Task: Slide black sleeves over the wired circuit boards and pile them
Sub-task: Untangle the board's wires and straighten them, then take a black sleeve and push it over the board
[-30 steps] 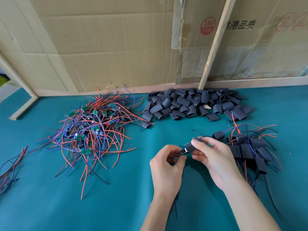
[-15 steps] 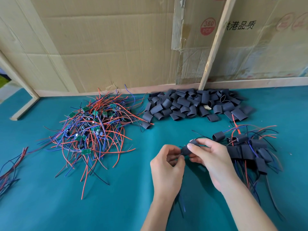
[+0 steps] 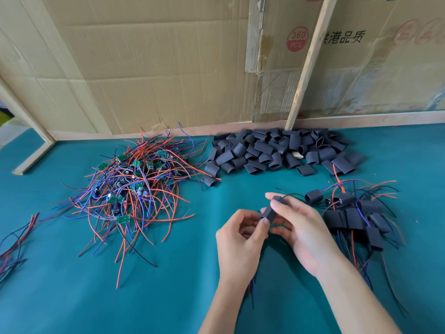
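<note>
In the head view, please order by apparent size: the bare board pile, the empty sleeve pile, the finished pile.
1. Bare board pile, clearly largest.
2. Empty sleeve pile.
3. Finished pile, though its spread wires make this close.

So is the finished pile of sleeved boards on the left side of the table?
No, the sleeved boards lie on the right; the left heap is bare wired boards.

Black sleeve (image 3: 272, 210) in the grip; left of it red, blue and black wires (image 3: 134, 189) with green boards (image 3: 123, 219); teal tablecloth (image 3: 96, 297) beneath.

Teal tabletop (image 3: 72, 297), cardboard backdrop (image 3: 156, 68), slanted wooden batten (image 3: 310, 61)
</note>
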Motion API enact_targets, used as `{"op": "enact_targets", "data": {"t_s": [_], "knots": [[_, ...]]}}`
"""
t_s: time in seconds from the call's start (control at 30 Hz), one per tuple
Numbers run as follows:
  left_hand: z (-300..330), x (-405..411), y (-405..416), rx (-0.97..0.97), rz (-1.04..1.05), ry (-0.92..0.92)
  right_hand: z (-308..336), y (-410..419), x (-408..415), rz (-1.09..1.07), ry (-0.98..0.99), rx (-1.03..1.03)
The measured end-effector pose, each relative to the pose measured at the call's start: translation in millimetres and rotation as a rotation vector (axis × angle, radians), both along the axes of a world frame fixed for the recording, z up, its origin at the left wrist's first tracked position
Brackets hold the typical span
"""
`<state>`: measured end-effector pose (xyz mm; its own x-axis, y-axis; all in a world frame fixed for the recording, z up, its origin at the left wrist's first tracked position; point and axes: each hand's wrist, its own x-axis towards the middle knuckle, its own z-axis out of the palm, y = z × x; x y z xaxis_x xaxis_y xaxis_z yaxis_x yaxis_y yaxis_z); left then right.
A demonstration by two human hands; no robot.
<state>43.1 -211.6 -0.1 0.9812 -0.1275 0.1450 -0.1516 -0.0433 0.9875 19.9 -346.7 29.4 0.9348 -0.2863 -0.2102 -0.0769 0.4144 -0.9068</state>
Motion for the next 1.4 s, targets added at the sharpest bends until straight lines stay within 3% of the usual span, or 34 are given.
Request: {"op": "enact_targets", "data": {"t_s": [0.2,0.3,0.43,0.57,0.6,0.7,0.8,0.9,1.13,1.4], "knots": [[5,-3,-1,-0.014,-0.043,0.003,14,-12,-3,-0.165,-0.094,0.052],[4,-4,-2,-0.017,-0.041,0.036,31,-45,-13,-0.31,-0.1,-0.088],[-2,-1,-3,0.007,-0.019,0.022,49,-93,-28,-0.367,0.117,-0.641],[-3,0,-4,0.006,-0.011,0.012,66,-115,-19,-0.285,0.568,-1.467],[-3,0,-4,0.003,-0.011,0.01,73,-111,-14,-0.31,0.574,-1.53],[-3,0,-5,0.002,-0.004,0.003,87,-69,16,-0.315,0.289,-1.497],[-1,1,-5,-0.008,0.007,-0.005,82,-7,58,0.09,0.07,-1.575],[0,1,-4,-0.018,0.019,-0.018,61,44,105,0.456,0.007,-1.685],[3,0,-2,-0.02,-0.019,-0.042,31,78,159,0.526,0.187,-1.746],[1,1,-1,-0.024,-0.004,-0.066,29,84,157,0.417,0.14,-1.712]]}}
